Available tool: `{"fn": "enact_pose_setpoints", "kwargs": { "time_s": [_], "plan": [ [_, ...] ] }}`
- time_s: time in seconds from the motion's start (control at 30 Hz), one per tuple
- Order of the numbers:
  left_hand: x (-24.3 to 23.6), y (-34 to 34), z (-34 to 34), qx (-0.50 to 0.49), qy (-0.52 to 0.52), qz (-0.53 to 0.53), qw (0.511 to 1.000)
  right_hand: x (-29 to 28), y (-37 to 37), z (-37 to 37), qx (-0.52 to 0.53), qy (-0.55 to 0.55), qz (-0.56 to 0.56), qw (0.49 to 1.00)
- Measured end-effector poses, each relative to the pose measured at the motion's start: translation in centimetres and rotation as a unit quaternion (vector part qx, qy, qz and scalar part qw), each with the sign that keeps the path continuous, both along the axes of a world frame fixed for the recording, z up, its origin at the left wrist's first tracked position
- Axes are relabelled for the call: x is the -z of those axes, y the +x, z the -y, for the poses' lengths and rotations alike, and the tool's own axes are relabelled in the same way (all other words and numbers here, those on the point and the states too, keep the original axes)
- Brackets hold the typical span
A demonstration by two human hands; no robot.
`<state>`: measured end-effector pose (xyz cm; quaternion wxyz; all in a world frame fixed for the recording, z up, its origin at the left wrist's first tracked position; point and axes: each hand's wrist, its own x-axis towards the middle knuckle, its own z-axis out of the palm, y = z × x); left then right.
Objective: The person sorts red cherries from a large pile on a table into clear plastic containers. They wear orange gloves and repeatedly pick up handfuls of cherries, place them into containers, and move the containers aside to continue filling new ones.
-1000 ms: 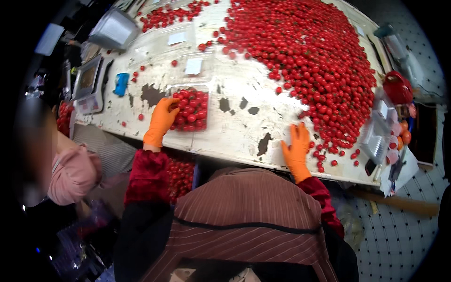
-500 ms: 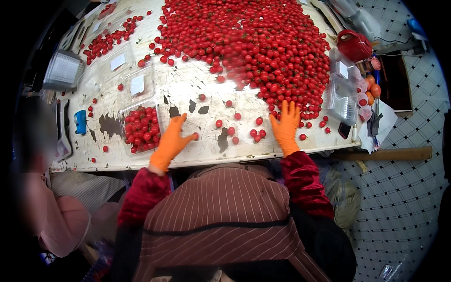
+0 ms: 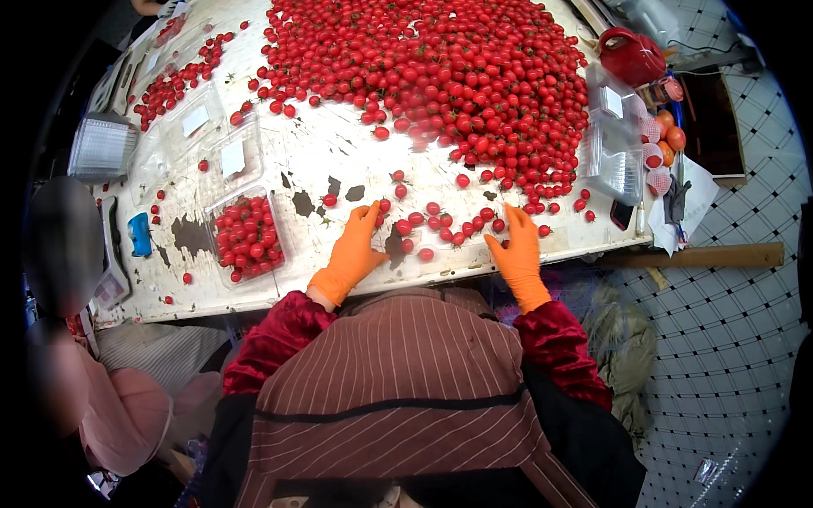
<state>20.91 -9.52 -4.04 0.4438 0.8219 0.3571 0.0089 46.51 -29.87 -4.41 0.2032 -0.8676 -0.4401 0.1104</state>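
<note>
My left hand (image 3: 352, 257), in an orange glove, hovers low over the table's near edge with fingers apart, close to a few loose cherry tomatoes (image 3: 404, 227). Opposite it, my right hand (image 3: 518, 258), gloved alike, is open with thumb and fingers spread beside the right end of that loose group. Neither holds anything that I can see. Beyond them lies a large heap of cherry tomatoes (image 3: 474, 93). Left of my left hand stands a clear plastic box (image 3: 284, 245) filled with cherry tomatoes, its lid (image 3: 251, 152) folded back with a white label on it.
Stacked clear boxes (image 3: 103, 148) stand at the left edge, near a blue tape dispenser-like object (image 3: 139, 235). More clear boxes (image 3: 611, 165), a red jug (image 3: 631, 56) and several larger orange-red fruits (image 3: 675, 138) sit at the right. A person in pink (image 3: 127, 415) is close on my left.
My left hand has moved right, away from the filled box. My right hand has drawn back from the heap toward me. More loose tomatoes now lie gathered between my hands.
</note>
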Motion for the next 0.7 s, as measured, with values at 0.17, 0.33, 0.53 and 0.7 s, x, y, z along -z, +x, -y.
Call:
{"fn": "enact_pose_setpoints", "kwargs": {
  "time_s": [0.17, 0.33, 0.53, 0.7],
  "plan": [
    [0.2, 0.9, 1.1, 0.006, 0.015, -0.024, 1.0, -1.8, -1.3, 0.4, 0.055, -0.178, -0.058, 0.981],
    [0.2, 2.4, 1.9, 0.028, 0.019, 0.0, 0.999, -0.1, -5.7, -3.1, -0.049, -0.075, -0.112, 0.99],
    [0.5, 1.8, 0.9, -0.002, -0.023, 0.049, 0.999, -0.3, -7.0, -5.8, -0.138, 0.003, -0.256, 0.957],
    [-0.2, -1.2, 0.6, 0.043, -0.009, 0.04, 0.998, -2.5, -5.7, -4.2, -0.095, -0.131, -0.178, 0.971]
  ]
}}
